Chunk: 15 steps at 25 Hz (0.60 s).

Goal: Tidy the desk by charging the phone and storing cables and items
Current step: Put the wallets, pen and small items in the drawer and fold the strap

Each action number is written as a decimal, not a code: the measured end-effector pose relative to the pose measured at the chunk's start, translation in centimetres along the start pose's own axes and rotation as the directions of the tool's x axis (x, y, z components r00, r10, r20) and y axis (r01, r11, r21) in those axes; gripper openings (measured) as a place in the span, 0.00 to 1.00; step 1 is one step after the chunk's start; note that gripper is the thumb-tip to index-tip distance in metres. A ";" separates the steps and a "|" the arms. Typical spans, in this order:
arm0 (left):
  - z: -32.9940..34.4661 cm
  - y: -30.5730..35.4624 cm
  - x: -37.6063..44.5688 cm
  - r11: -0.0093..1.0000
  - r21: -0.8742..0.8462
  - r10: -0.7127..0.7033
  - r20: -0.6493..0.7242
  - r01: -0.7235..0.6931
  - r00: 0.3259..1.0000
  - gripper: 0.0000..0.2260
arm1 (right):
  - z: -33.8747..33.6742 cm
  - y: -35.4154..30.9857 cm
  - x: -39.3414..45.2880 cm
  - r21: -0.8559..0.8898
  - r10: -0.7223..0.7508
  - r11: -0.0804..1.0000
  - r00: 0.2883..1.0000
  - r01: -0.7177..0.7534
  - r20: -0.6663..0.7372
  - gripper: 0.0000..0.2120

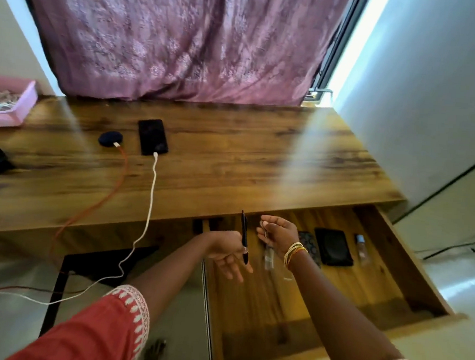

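We hold the pen [244, 238] upright in our closed left hand [227, 253], directly over the open drawer [321, 284]; our right hand [279, 233] pinches something small, blurred.

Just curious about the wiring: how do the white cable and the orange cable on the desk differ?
The white cable plugs into the black phone; the orange cable plugs into the dark round device. The white one lies fairly straight; the orange bows leftward. Both run off the desk's front edge toward the floor.
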<state>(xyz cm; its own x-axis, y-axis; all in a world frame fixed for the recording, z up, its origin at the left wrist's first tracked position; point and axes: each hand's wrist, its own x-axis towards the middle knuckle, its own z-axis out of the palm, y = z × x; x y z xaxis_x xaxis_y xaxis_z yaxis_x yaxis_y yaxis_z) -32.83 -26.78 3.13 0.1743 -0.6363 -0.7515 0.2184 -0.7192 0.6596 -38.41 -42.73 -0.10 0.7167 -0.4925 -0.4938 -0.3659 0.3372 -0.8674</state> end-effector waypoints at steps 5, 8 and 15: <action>3.6 -1.2 4.4 0.991 -0.040 -0.134 -0.105 0.130 0.985 0.09 | -4.1 5.2 0.6 -0.219 0.036 0.972 0.974 -0.087 -0.224 0.08; 4.8 -2.3 7.3 0.976 -0.112 -0.209 -0.206 0.189 0.956 0.16 | -4.5 7.7 0.9 -0.310 0.026 0.942 0.947 -0.131 -0.319 0.09; 4.4 -6.0 11.6 0.959 -0.051 -0.272 -0.439 0.278 0.856 0.08 | -1.2 8.0 1.4 -0.608 -0.117 0.792 0.964 -0.055 -0.239 0.02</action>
<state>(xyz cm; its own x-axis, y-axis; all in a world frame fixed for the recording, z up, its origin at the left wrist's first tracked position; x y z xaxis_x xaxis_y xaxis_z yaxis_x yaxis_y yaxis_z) -36.35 -31.10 -9.49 0.5115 -0.2268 -0.8288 0.3070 -0.8526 0.4228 -41.03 -41.64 -7.82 0.5916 -0.7061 -0.3891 -0.6898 -0.1935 -0.6976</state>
